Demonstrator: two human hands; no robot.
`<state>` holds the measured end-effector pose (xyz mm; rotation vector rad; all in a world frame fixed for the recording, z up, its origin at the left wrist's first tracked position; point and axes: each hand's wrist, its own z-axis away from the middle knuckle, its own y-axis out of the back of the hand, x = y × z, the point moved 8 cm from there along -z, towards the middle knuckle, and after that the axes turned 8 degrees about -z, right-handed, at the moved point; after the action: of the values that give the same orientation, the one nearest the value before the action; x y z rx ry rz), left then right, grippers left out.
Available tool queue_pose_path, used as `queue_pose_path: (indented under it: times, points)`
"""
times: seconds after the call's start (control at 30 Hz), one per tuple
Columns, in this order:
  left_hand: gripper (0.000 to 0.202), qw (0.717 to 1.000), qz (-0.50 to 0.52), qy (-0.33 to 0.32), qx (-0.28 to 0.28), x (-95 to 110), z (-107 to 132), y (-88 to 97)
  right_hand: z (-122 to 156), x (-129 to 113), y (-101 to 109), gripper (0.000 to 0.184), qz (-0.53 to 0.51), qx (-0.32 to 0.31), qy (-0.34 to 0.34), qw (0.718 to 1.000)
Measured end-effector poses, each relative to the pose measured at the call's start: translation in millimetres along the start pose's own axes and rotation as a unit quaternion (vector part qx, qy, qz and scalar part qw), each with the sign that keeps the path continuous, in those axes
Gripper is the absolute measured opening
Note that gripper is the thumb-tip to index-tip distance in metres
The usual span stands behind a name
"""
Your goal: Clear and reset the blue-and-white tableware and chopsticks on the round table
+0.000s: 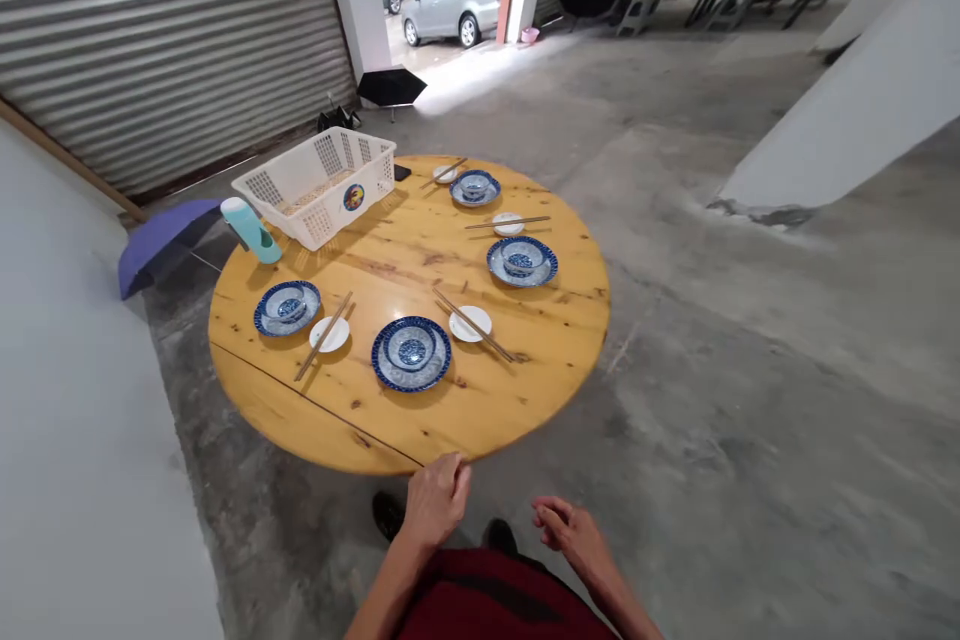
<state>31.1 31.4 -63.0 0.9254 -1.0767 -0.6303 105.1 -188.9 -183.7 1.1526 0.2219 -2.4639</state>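
Observation:
My left hand (439, 497) is beside the near rim of the round wooden table (405, 433), its fingers curled in with nothing visible in them. Lower and to the right, my right hand (568, 527) hangs in front of my body, empty, its fingers loosely bent and a little apart. Nearest to my hands is a blue-patterned plate (390, 378) with a bowl (411, 348) on it. Right of that plate lies a small white dish (480, 313) with chopsticks (491, 344) across it. Similar settings include a plate (262, 317) at left and a plate (551, 269) at right.
A white plastic basket (319, 223) stands at the table's far left beside a light-blue container (251, 232). A dark flat object (403, 173) lies behind the basket. Open umbrellas, one purple (169, 238), are on the floor. A slanting white pillar (832, 155) rises at right.

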Motion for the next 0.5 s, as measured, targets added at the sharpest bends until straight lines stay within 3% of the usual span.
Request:
queue_pose_path:
  times: [0.13, 0.27, 0.37, 0.5]
  points:
    - [0.026, 0.997, -0.022, -0.044, -0.061, 83.1, -8.2, -38.5, 11.8, 30.1, 105.2, 0.048, -0.030, 0.066, -0.025, 0.997]
    - [0.026, 0.988, -0.053, -0.105, -0.096, 142.0, -18.4, -62.6, 29.1, 64.5, 196.4, 0.052, -0.057, 0.142, -0.063, 0.986]
    - [0.025, 0.986, -0.076, -0.115, -0.098, 165.7, -28.1, -68.0, 33.5, 82.6, 235.1, 0.053, -0.101, 0.171, -0.079, 0.977]
    - [0.023, 0.980, -0.109, -0.124, -0.115, 187.7, -42.1, -76.0, 22.2, 91.8, 243.6, 0.056, -0.143, 0.171, -0.080, 0.972]
